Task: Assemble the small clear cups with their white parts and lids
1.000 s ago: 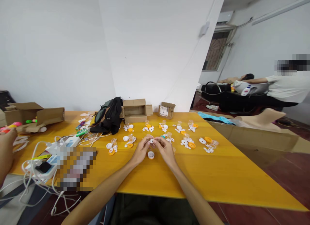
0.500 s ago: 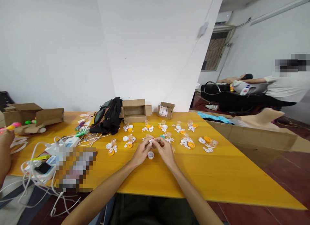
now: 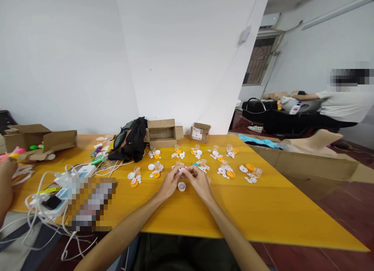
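Observation:
My left hand [image 3: 170, 183] and my right hand [image 3: 200, 180] meet above the middle of the table, fingers pinched together. Between their fingertips is a small white spotted piece [image 3: 182, 170], largely covered by the fingers. Just below them on the table stands a small round white cup-like part [image 3: 181, 186] with an orange edge at its base. Behind the hands lie a teal ring [image 3: 195, 165] and a clear cup [image 3: 203, 162], partly hidden. Similar groups of white spotted pieces, orange rings [image 3: 230, 174] and clear cups [image 3: 258, 172] are spread around.
An open cardboard box [image 3: 162, 140], a smaller box [image 3: 200, 132] and a black bag [image 3: 133, 140] stand along the wall. Power strips [image 3: 62, 193] with tangled white cables lie at left. Another person's hand [image 3: 6, 173] holds colourful pieces at the left edge.
My hands stay in the same place, with the spotted piece turned slightly between the fingertips. The other person's hand at far left has shifted a little.

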The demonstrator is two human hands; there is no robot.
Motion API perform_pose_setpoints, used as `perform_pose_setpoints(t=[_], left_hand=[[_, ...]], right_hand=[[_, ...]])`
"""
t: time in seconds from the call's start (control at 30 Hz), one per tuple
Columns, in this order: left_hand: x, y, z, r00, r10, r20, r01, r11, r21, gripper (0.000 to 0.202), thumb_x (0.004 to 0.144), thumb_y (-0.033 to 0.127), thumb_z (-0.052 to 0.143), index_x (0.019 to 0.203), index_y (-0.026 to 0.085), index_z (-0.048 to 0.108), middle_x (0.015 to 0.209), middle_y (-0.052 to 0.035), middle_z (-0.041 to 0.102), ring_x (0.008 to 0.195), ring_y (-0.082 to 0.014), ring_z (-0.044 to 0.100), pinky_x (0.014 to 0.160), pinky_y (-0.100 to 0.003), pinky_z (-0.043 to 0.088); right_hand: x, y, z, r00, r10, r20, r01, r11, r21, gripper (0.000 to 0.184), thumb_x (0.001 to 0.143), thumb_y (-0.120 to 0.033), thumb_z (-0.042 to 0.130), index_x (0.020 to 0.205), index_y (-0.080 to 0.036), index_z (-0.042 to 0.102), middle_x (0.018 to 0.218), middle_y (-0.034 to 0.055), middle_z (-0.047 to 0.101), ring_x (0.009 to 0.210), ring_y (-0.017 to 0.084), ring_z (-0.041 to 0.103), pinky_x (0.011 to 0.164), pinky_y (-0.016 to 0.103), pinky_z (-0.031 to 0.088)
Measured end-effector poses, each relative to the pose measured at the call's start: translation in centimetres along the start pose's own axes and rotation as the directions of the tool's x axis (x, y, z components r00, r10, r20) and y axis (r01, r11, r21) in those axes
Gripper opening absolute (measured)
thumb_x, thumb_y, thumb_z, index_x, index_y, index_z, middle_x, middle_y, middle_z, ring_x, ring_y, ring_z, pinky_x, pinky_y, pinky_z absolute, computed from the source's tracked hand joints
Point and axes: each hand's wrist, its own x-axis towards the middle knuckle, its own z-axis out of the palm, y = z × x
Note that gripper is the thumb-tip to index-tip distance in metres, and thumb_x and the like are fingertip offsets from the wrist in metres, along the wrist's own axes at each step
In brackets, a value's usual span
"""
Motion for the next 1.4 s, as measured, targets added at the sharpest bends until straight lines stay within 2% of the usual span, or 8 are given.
perform_pose_setpoints(t=[0.33, 0.57, 0.7, 0.97, 1.13, 1.4], left_hand=[[0.0, 0.2, 0.0, 1.0, -0.013, -0.021, 0.013, 1.0, 0.018, 0.04, 0.092, 0.05, 0.052, 0.113, 0.019, 0.067, 0.104, -0.0073, 0.073, 0.087, -0.0207, 0.066, 0.088, -0.035, 0.053], [0.1, 0.4, 0.0, 1.0, 0.011, -0.007, -0.011, 1.0, 0.025, 0.041, 0.093, 0.051, 0.05, 0.11, 0.019, 0.068, 0.104, -0.008, 0.073, 0.087, -0.0208, 0.067, 0.086, -0.034, 0.053], [0.2, 0.5, -0.1, 1.0, 0.018, -0.004, -0.018, 1.0, 0.022, 0.042, 0.092, 0.053, 0.05, 0.108, 0.019, 0.068, 0.102, -0.0078, 0.074, 0.086, -0.021, 0.067, 0.086, -0.034, 0.053], [0.3, 0.9, 0.0, 1.0, -0.03, 0.0, 0.03, 0.999, -0.017, 0.044, 0.089, 0.057, 0.053, 0.102, 0.019, 0.071, 0.101, -0.0077, 0.074, 0.086, -0.0215, 0.066, 0.084, -0.034, 0.054], [0.4, 1.0, 0.0, 0.999, -0.037, 0.008, 0.038, 0.998, -0.054, 0.045, 0.089, 0.057, 0.053, 0.102, 0.018, 0.071, 0.102, -0.0079, 0.074, 0.087, -0.0218, 0.067, 0.084, -0.034, 0.054], [0.3, 1.1, 0.0, 0.997, -0.076, 0.009, 0.077, 0.993, -0.088, 0.044, 0.088, 0.055, 0.057, 0.105, 0.017, 0.072, 0.104, -0.0084, 0.075, 0.085, -0.0217, 0.067, 0.084, -0.035, 0.054]], right_hand=[[0.0, 0.3, 0.1, 1.0, 0.017, 0.016, -0.018, 0.997, 0.069, 0.048, 0.071, -0.071, 0.066, 0.072, -0.023, 0.063, 0.072, 0.0054, 0.073, 0.068, 0.023, 0.068, 0.067, 0.036, 0.056], [0.0, 0.1, 0.1, 1.0, 0.012, 0.014, -0.013, 0.999, 0.035, 0.046, 0.073, -0.069, 0.064, 0.07, -0.023, 0.062, 0.07, 0.0051, 0.072, 0.067, 0.023, 0.067, 0.065, 0.036, 0.055], [0.0, 0.0, -0.1, 1.0, 0.003, -0.004, -0.003, 0.999, -0.05, 0.043, 0.075, -0.066, 0.063, 0.071, -0.023, 0.062, 0.072, 0.0052, 0.073, 0.068, 0.023, 0.067, 0.063, 0.034, 0.053], [-0.2, -0.5, -0.1, 0.999, -0.038, -0.027, 0.033, 0.989, -0.142, 0.035, 0.079, -0.057, 0.059, 0.068, -0.024, 0.058, 0.064, 0.0021, 0.067, 0.06, 0.02, 0.06, 0.058, 0.031, 0.047], [-0.1, -0.6, -0.2, 0.992, -0.093, -0.087, 0.077, 0.982, -0.172, 0.028, 0.077, -0.051, 0.062, 0.075, -0.024, 0.06, 0.073, 0.0028, 0.066, 0.067, 0.02, 0.059, 0.062, 0.031, 0.048], [-0.1, -0.3, -0.2, 0.997, -0.048, -0.063, 0.039, 0.989, -0.145, 0.032, 0.077, -0.057, 0.061, 0.077, -0.025, 0.06, 0.075, 0.0037, 0.067, 0.069, 0.022, 0.06, 0.061, 0.031, 0.045]])
